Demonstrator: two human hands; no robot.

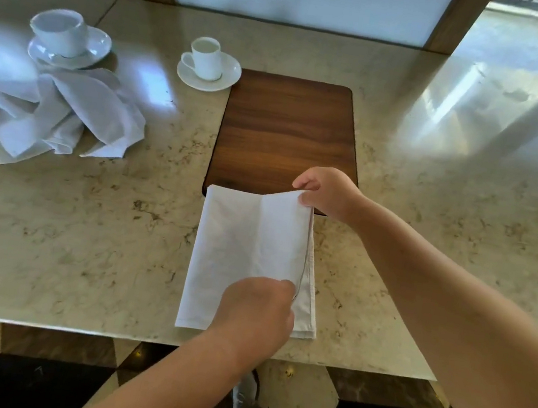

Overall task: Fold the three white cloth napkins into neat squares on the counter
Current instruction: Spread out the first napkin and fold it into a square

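Observation:
A white napkin (248, 246), folded into a long rectangle, lies flat on the marble counter (84, 229) near its front edge. My right hand (328, 191) pinches the napkin's far right corner and lifts it slightly. My left hand (256, 309) is closed on the right edge of the napkin near the front corner. A crumpled heap of white napkins (59, 112) sits at the far left of the counter; how many are in it I cannot tell.
A dark wooden board (288, 127) lies just behind the folded napkin, its near edge under the cloth. A small white cup on a saucer (207, 63) stands at the board's back left corner. A larger cup and saucer (66, 37) stands behind the heap.

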